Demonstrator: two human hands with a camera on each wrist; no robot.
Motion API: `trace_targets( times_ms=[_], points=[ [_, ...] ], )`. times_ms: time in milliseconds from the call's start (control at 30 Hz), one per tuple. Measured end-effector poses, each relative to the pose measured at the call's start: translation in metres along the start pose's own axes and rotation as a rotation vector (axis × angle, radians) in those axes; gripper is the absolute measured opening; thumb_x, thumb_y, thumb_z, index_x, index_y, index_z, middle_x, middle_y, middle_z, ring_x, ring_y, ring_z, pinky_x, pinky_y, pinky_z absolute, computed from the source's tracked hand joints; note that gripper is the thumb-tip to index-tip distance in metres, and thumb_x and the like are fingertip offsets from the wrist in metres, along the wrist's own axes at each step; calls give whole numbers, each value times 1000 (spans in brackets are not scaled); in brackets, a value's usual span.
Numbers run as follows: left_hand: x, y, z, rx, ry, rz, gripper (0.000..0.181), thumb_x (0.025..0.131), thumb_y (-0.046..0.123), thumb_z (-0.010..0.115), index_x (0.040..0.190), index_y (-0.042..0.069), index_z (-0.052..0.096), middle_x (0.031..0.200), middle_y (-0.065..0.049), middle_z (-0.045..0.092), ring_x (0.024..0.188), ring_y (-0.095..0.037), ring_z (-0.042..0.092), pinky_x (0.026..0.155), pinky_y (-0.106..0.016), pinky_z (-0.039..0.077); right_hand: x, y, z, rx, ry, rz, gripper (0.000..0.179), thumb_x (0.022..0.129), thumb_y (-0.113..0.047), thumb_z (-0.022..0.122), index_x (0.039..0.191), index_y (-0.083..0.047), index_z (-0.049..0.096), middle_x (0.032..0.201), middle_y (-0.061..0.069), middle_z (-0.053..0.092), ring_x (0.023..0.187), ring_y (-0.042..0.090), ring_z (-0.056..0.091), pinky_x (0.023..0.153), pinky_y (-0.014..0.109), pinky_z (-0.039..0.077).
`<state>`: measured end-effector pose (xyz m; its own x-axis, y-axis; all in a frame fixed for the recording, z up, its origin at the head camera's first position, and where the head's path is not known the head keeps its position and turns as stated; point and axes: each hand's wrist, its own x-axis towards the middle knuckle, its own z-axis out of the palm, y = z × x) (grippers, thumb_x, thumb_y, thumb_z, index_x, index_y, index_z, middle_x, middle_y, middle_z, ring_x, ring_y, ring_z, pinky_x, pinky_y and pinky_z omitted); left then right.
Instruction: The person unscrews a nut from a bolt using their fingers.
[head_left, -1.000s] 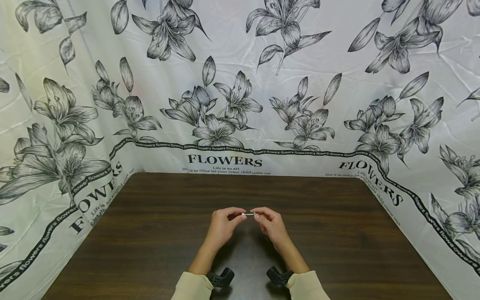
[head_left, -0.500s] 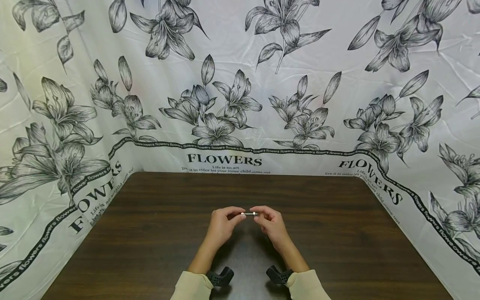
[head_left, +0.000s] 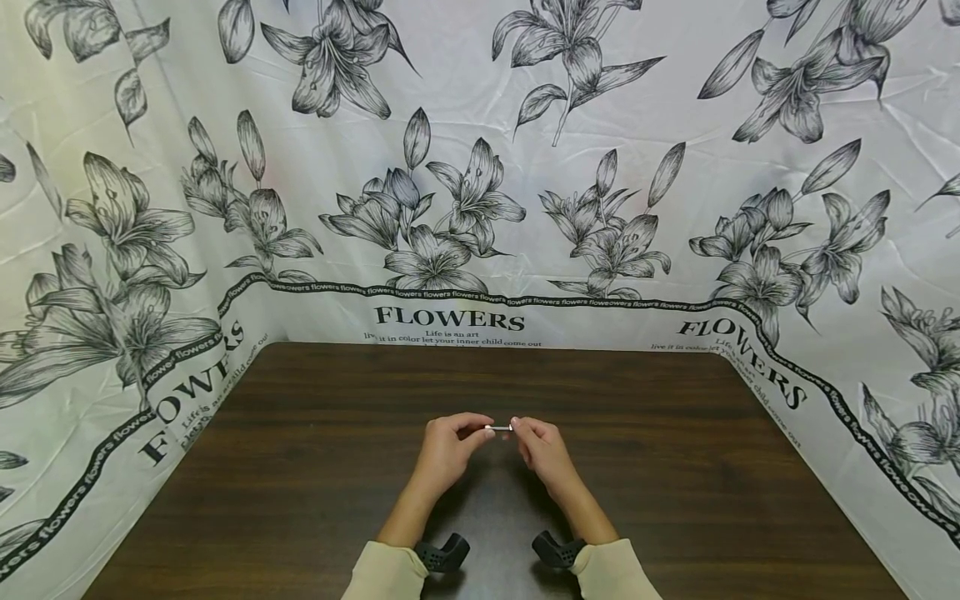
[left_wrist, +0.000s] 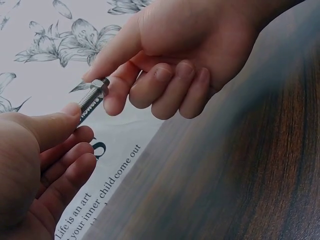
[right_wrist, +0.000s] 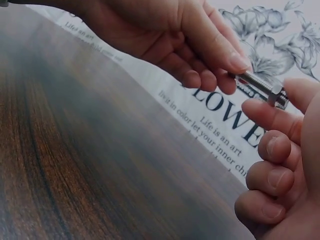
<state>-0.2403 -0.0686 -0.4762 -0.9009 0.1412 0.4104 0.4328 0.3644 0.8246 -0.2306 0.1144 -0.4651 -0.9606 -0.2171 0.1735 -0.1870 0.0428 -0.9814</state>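
A silver threaded bolt (head_left: pixel 498 428) is held level above the table, between both hands. My left hand (head_left: pixel 444 450) pinches one end of it between thumb and index finger; that end is hidden by the fingertips. On the other end sits a hex nut (left_wrist: pixel 100 85), with a little thread showing past it. The thumb and index finger of my right hand (head_left: pixel 549 457) pinch at this nut from either side. In the right wrist view the bolt (right_wrist: pixel 256 81) slants down towards the right thumb (right_wrist: pixel 300 92). The other right fingers are curled in beside the palm.
The dark wood table (head_left: pixel 300 467) stretches out under both hands. A white cloth (head_left: pixel 600 325) with printed flowers and lettering hangs behind it and along both sides. Each wrist wears a black camera mount (head_left: pixel 442 553).
The right fingers have shifted slightly right and changed their hold at the nut, which showed more plainly half a second ago. The left hand stays nearly still on the bolt.
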Motion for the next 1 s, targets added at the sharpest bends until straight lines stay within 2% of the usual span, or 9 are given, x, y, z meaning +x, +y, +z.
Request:
trace_targets(
  times_ms=[133, 300, 667, 800, 1000],
  points=[
    [0, -1, 0, -7, -3, -9, 14, 84, 11, 76, 96, 3, 75, 85, 2, 71, 75, -9, 65, 67, -26, 54, 0, -2, 0, 0, -6, 7, 30, 101, -9, 51, 91, 17, 62, 51, 0, 39, 44, 5, 33, 44, 20, 28],
    [0, -1, 0, -2, -2, -12, 15, 85, 10, 76, 97, 2, 75, 85, 2, 71, 74, -9, 65, 66, -26, 53, 1, 0, -1, 52, -13, 8, 26, 99, -6, 54, 98, 20, 59, 54, -2, 40, 45, 5, 35, 44, 20, 29],
    [0, 0, -1, 10, 5, -10, 12, 85, 11, 76, 95, 5, 76, 82, 5, 70, 71, -9, 63, 64, -26, 52, 0, 2, -3, 122, -25, -38, 18, 95, 0, 58, 104, 15, 62, 57, -2, 40, 47, 3, 35, 44, 20, 27],
    [1, 0, -1, 9, 7, -8, 13, 85, 11, 76, 96, 4, 75, 82, 5, 70, 72, -9, 63, 64, -26, 52, 0, 3, -3, 125, -32, -74, 18, 94, 4, 58, 106, 16, 61, 58, -3, 40, 47, 2, 35, 45, 19, 28],
    [1, -2, -1, 5, 17, -3, 13, 84, 10, 76, 95, 3, 75, 82, 4, 70, 71, -9, 63, 64, -26, 53, 1, 9, -4, 116, -41, -169, 20, 90, 10, 59, 108, 19, 59, 57, -2, 40, 46, 1, 35, 45, 20, 29]
  ],
)
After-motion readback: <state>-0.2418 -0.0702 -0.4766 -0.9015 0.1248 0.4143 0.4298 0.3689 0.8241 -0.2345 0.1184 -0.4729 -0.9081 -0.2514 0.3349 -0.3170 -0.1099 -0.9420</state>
